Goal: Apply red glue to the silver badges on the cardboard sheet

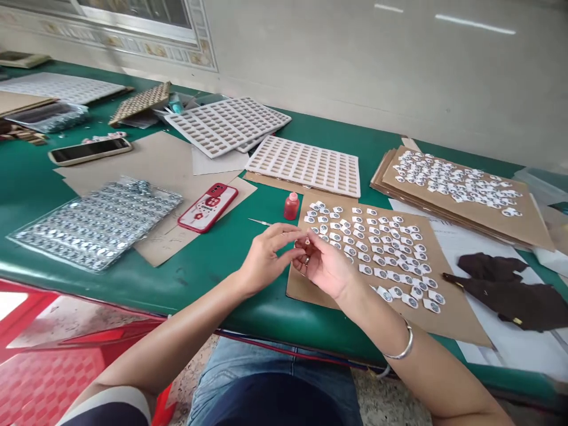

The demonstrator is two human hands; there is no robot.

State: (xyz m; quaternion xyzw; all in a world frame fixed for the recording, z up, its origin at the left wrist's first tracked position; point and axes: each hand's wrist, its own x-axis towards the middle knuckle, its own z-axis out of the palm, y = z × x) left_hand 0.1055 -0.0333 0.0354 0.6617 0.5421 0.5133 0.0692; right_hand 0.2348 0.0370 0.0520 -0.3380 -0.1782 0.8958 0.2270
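My left hand (270,255) and my right hand (329,264) meet over the left edge of a brown cardboard sheet (448,322). Their fingertips are pinched together around something tiny, too small and too covered to name. Rows of small white tags with dark round prints (378,259) lie on the cardboard, just right of my right hand. Behind my fingers a small red bottle (291,207) stands upright on the green table (213,260). A thin pointed tool (258,222) lies beside my left hand, its near end hidden by the fingers.
White slotted trays (306,165) lie at the back. To the left are a red-cased phone (208,207), a clear bag of shiny round pieces (97,222) and another phone (90,150). At right, stacked cardboard (523,222) bears more tags, near a dark cloth (519,293).
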